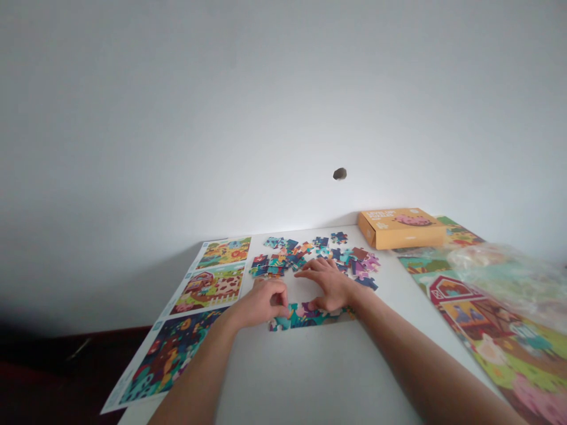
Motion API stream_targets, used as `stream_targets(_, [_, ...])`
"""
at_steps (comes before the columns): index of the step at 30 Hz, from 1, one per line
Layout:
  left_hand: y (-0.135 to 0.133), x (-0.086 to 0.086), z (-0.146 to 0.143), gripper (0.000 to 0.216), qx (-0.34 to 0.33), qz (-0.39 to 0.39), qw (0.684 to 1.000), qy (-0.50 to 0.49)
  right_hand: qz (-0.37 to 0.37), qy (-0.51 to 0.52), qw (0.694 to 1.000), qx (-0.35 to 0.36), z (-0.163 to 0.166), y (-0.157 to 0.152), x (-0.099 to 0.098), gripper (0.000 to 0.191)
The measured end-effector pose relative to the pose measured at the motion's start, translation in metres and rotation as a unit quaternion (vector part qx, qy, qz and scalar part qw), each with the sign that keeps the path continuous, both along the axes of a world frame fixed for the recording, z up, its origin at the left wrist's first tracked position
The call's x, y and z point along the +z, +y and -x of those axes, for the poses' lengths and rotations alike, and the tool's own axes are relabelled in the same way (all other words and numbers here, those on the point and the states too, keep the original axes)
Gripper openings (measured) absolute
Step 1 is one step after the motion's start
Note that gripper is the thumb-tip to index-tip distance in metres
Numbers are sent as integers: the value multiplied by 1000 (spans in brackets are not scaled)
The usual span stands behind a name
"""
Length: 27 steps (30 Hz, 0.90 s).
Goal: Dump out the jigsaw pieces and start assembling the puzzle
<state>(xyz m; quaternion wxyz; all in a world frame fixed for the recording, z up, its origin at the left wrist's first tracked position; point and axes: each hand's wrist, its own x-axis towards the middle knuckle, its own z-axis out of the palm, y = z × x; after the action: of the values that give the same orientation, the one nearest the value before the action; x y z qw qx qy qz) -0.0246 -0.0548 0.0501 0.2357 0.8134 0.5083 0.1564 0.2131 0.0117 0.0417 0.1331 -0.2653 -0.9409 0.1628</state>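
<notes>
A joined strip of colourful puzzle pieces (305, 316) lies on the white table (319, 372) just in front of my hands. My left hand (261, 302) has its fingers curled and pinches at the left end of that strip. My right hand (325, 283) lies flat with fingers spread, its thumb on the strip and its fingertips pointing left toward a pile of loose puzzle pieces (310, 257) farther back.
A sheet with three picture guides (195, 313) lies at the left. An orange puzzle box (401, 227) stands at the back right. A finished farm puzzle (487, 319) and a clear plastic bag (509, 277) lie on the right. A pale wall rises behind.
</notes>
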Motion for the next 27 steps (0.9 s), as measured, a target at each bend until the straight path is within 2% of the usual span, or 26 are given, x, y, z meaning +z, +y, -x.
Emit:
stream_targets(9, [0,-1,-2,17,3,-3,1000,-19,-3,1,1000,2,0,1,-2,86])
stream_targets(14, [-1,2,-5,22,10,10,1000,9,-6,-3,1000,2,0,1,-3,86])
stream_targets(21, [-3,8,-1,4,-24,35,998,38,-8,-4,1000,0,0,1,-2,83])
stream_targets(27, [-5,10,-2,24,12,42,998,39,-8,-2,1000,3,0,1,-2,83])
